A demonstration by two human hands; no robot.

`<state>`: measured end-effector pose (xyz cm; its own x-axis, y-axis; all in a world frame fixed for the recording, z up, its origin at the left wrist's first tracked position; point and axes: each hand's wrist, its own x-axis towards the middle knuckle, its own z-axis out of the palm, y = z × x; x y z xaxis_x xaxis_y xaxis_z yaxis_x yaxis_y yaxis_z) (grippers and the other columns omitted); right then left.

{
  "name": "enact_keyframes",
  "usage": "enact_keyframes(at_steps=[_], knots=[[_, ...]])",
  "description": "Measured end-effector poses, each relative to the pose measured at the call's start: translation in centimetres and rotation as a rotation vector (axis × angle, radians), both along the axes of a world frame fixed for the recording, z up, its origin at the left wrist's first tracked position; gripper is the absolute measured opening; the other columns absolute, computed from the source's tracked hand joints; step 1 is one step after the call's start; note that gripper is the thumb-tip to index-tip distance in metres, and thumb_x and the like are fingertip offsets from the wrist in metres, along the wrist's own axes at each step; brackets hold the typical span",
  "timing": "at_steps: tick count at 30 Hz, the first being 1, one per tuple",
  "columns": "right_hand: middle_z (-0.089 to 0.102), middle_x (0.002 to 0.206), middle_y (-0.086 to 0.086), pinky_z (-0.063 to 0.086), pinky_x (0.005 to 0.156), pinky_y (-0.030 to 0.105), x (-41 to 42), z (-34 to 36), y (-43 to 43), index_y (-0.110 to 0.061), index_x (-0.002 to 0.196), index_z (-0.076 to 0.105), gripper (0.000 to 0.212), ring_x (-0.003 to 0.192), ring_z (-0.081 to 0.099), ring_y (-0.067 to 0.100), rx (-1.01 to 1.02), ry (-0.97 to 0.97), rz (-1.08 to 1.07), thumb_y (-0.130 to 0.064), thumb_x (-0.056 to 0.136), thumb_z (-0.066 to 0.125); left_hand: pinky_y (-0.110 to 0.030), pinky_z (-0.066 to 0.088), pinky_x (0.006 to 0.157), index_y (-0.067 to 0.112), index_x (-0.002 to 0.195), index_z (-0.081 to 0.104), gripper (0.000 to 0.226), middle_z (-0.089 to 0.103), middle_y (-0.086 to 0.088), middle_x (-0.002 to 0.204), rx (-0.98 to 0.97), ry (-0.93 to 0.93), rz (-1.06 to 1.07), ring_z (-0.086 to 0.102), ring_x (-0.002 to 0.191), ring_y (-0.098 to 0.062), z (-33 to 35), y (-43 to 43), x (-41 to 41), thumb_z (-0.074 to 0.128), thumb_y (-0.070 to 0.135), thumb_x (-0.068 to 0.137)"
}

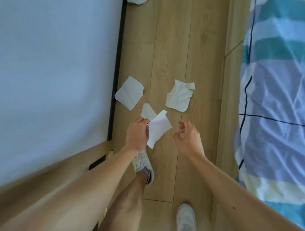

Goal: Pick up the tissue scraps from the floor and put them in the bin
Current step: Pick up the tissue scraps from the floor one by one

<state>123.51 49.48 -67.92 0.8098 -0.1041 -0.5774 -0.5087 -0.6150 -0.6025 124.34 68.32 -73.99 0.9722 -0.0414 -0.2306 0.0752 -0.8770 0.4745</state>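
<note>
My left hand [137, 133] pinches a white tissue scrap [158, 127] that hangs above the wooden floor [173, 49]. Just behind it a smaller scrap [147, 112] lies on the floor, partly hidden by the held one. A flat square scrap [129, 92] lies at the left by the dark frame. A crumpled scrap [179, 95] lies to the right. My right hand [188, 137] hovers beside the held scrap, fingers apart and curled, holding nothing. No bin is clearly visible.
A white board with a dark edge [118, 54] borders the floor strip on the left. A bed with a blue and teal striped cover [272, 99] stands on the right. My two white shoes [143, 164] [185, 217] stand on the floor. A pale object [137, 1] peeks in at the top.
</note>
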Motion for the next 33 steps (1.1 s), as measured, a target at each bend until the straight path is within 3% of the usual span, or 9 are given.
enact_keyframes(at_steps=[4,8,14,17,20,24,27,29,33], knots=[[0.057,0.127,0.003,0.054,0.084,0.036,6.4,-3.5,0.9,-0.017,0.135,0.048,0.046,0.111,0.058,0.019,-0.023,-0.030,-0.001,-0.017,0.091,0.060,-0.031,0.048,0.071,0.006,0.103,0.072,0.019,0.069,-0.009,0.095,0.031,-0.017,-0.051,0.062,0.086,-0.024,-3.5,0.8,4.7,0.058,0.003,0.092],[0.057,0.125,-0.002,0.045,0.064,0.019,11.3,-9.0,1.1,-0.021,0.136,0.046,0.047,0.104,0.058,0.011,0.003,-0.077,0.000,-0.023,0.092,0.061,-0.031,0.039,0.068,0.001,0.099,0.072,0.017,0.065,-0.014,0.091,0.059,0.051,-0.097,0.058,0.086,-0.030,-9.1,2.5,7.6,0.063,0.000,0.085],[0.060,0.121,0.003,0.049,0.094,0.033,17.5,-17.4,1.1,-0.016,0.135,0.048,0.046,0.106,0.059,0.015,0.075,-0.228,-0.084,-0.014,0.091,0.063,-0.038,0.049,0.077,0.004,0.110,0.071,0.024,0.070,-0.014,0.099,0.092,0.038,-0.162,0.062,0.089,-0.030,-17.9,4.0,8.3,0.065,0.005,0.087],[0.060,0.118,0.002,0.049,0.092,0.026,19.9,-20.8,1.7,-0.016,0.136,0.047,0.049,0.103,0.060,0.011,0.118,-0.335,-0.082,-0.011,0.090,0.063,-0.037,0.057,0.073,0.007,0.110,0.070,0.026,0.073,-0.012,0.101,0.063,0.007,-0.115,0.066,0.085,-0.027,-21.5,3.7,7.4,0.072,0.012,0.084],[0.060,0.117,0.001,0.049,0.093,0.025,21.3,-22.6,2.1,-0.016,0.137,0.046,0.052,0.102,0.061,0.009,0.180,-0.471,-0.076,-0.009,0.089,0.063,-0.030,0.053,0.063,0.010,0.095,0.068,0.026,0.071,-0.010,0.089,0.099,-0.068,-0.136,0.064,0.074,-0.024,-24.0,3.4,6.2,0.083,0.014,0.074],[0.060,0.117,0.000,0.050,0.092,0.026,22.0,-23.8,1.4,-0.016,0.136,0.047,0.051,0.102,0.061,0.009,0.193,-0.617,-0.060,-0.011,0.088,0.063,-0.036,0.058,0.071,0.010,0.103,0.071,0.043,0.072,-0.014,0.102,0.212,-0.132,-0.174,0.068,0.086,-0.028,-26.6,3.4,4.9,0.086,0.033,0.070],[0.061,0.115,-0.002,0.049,0.087,0.022,21.9,-24.2,-0.3,-0.020,0.130,0.053,0.043,0.100,0.061,0.005,0.112,-0.621,0.009,-0.016,0.089,0.065,-0.038,0.057,0.077,0.013,0.118,0.065,0.044,0.069,-0.013,0.111,0.241,-0.153,-0.109,0.066,0.095,-0.028,-27.4,3.4,4.2,0.069,0.041,0.085],[0.062,0.112,-0.002,0.050,0.083,0.022,21.7,-24.5,-1.6,-0.021,0.122,0.059,0.034,0.097,0.061,0.006,0.039,-0.588,0.048,-0.019,0.088,0.065,-0.036,0.056,0.078,0.013,0.120,0.065,0.051,0.069,-0.009,0.112,0.223,-0.140,-0.086,0.066,0.095,-0.025,-27.5,3.7,4.1,0.067,0.049,0.084],[0.061,0.111,0.000,0.045,0.078,0.021,20.1,-25.4,-3.3,-0.017,0.119,0.061,0.031,0.096,0.060,0.011,-0.118,-0.456,0.176,-0.022,0.089,0.068,-0.035,0.056,0.064,0.008,0.094,0.075,0.033,0.074,-0.009,0.089,0.151,-0.163,-0.119,0.067,0.077,-0.025,-27.0,3.6,4.3,0.089,0.025,0.069]])
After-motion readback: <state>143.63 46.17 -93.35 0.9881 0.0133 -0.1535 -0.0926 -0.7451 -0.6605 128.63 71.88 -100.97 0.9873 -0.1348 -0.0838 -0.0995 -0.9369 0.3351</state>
